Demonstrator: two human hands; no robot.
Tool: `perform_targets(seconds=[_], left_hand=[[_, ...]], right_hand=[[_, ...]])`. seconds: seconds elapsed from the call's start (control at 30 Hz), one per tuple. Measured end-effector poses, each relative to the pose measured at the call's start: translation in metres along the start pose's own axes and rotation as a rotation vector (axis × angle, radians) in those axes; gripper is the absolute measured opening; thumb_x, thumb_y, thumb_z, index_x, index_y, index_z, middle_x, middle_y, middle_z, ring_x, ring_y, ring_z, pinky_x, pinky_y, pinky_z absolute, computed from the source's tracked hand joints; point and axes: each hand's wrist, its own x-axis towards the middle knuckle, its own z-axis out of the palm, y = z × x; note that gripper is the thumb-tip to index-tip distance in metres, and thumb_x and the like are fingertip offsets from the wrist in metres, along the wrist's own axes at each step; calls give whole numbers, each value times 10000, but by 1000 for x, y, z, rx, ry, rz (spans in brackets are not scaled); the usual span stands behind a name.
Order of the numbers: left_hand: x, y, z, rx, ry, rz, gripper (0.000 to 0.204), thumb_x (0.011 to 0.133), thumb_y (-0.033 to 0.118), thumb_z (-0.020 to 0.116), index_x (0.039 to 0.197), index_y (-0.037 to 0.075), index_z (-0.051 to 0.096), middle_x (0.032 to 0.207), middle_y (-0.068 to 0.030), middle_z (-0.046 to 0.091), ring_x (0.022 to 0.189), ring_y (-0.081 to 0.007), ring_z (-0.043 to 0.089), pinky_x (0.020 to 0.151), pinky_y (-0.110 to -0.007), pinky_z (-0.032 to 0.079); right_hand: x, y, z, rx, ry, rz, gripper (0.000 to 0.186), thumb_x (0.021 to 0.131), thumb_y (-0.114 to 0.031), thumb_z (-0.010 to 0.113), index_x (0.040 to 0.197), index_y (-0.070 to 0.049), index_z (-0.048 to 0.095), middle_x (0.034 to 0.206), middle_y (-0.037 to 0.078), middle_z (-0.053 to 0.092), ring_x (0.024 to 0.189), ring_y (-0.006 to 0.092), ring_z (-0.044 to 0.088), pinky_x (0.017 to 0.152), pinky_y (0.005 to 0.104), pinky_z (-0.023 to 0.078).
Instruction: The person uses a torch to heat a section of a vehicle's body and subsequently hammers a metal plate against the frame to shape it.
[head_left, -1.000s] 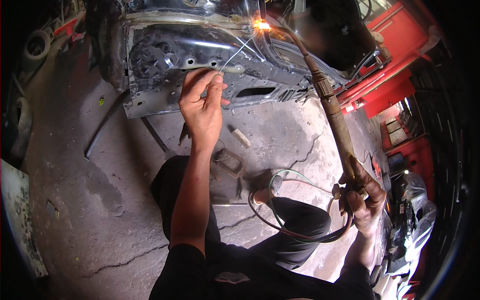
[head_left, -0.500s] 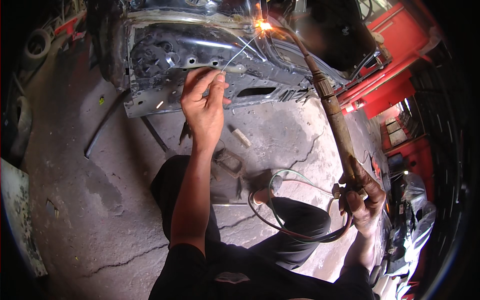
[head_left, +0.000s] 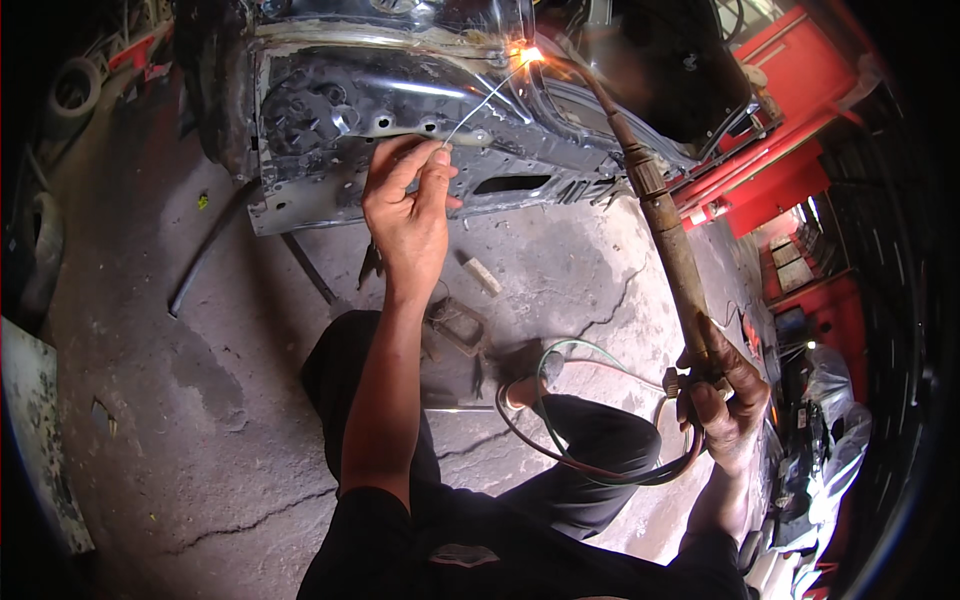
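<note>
Cracked grey concrete floor (head_left: pixel 200 400) of a workshop, seen from above; a bare dented sheet-metal car door panel (head_left: pixel 400 130) lies at the top of the view, red steel frames (head_left: pixel 790 150) at right. The left hand (head_left: pixel 408 205) is raised in front of the panel, its fingers (head_left: pixel 432 170) pinched together on the near end of a thin bright metal filler rod (head_left: pixel 480 100). The rod's long axis runs up and to the right from those fingers, ending at the glowing orange spot (head_left: pixel 527 55) on the panel's upper edge. The right hand (head_left: pixel 725 395), low at right, has its fingers clamped round the handle of a long brown gas torch (head_left: pixel 665 235); the torch slants up and to the left, its tip meeting the same spot. Rod and torch thus converge from opposite sides, the left hand being much the nearer to the glow. Green and dark hoses (head_left: pixel 590 460) loop from the torch handle across the person's dark-trousered knee (head_left: pixel 590 430).
</note>
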Motion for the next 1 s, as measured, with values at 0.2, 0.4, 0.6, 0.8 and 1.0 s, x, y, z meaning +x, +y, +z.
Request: perform_targets(seconds=[0.2,0.4,0.6,0.8,1.0], left_hand=[[0,2,0,-18,0,-17,149,983,35,649,1097,-29,719,1157,-83,618,889,-170,703,563,-253,613],[-3,-1,-2,-101,24,-35,150,988,33,640,1087,-56,709,1161,-102,630,905,-185,710,569,-272,619],[-12,-3,0,-132,50,-71,180,1003,63,639,1093,-76,709,1070,-135,695,907,-199,711,573,-303,619],[-13,-2,1,-165,35,-134,146,1005,52,644,1117,-18,706,1170,-75,613,895,-169,694,571,-258,611],[-11,-2,2,-177,42,-162,150,1001,61,650,1116,-17,708,1150,-73,631,895,-170,699,566,-262,616]], right_hand=[[-1,0,-3,8,-9,7,665,915,-377,792,1452,-48,581,957,117,680,634,112,643,543,238,513],[0,0,-2,1,-23,-42,649,923,-346,772,1450,-23,575,973,137,678,626,128,648,560,253,530],[-24,1,-5,77,115,-210,710,938,-368,735,1482,29,511,1043,188,684,599,139,643,573,278,546],[-34,4,5,-7,268,-238,778,955,-451,718,1510,34,470,1018,160,660,547,107,586,599,305,552],[-37,2,6,-202,181,-249,690,970,-446,711,1491,-31,533,992,114,612,758,174,674,660,317,558]])
